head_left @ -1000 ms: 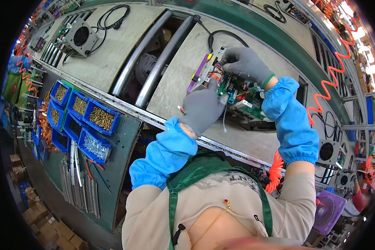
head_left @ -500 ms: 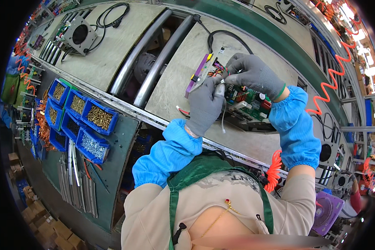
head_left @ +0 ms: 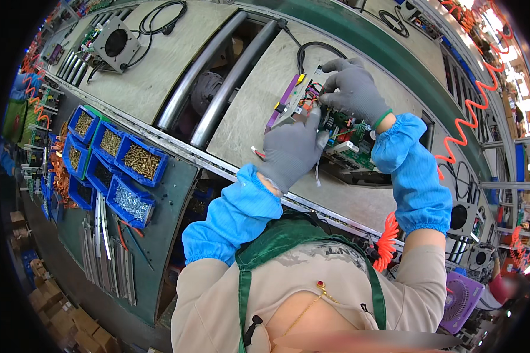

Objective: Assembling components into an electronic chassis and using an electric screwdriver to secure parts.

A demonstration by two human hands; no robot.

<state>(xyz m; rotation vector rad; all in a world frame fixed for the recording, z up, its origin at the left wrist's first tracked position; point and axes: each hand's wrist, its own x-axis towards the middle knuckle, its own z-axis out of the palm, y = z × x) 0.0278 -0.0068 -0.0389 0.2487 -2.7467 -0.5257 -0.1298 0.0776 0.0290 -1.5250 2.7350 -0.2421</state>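
Both the left hand [head_left: 291, 148] and right hand [head_left: 359, 91] are at the wires [head_left: 312, 94]; I cannot tell whether either grip pinches one. Best guide wires gently, sparing the board [head_left: 364, 156].

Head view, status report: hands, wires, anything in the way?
Left hand and right hand at colored wires, grip unclear. Green circuit board partly exposed. Hands partly block the view.

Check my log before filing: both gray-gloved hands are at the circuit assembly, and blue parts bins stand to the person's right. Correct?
Wrong side: the head view shows the blue parts bins to the person's left. The gray-gloved left hand and right hand are at the circuit assembly.
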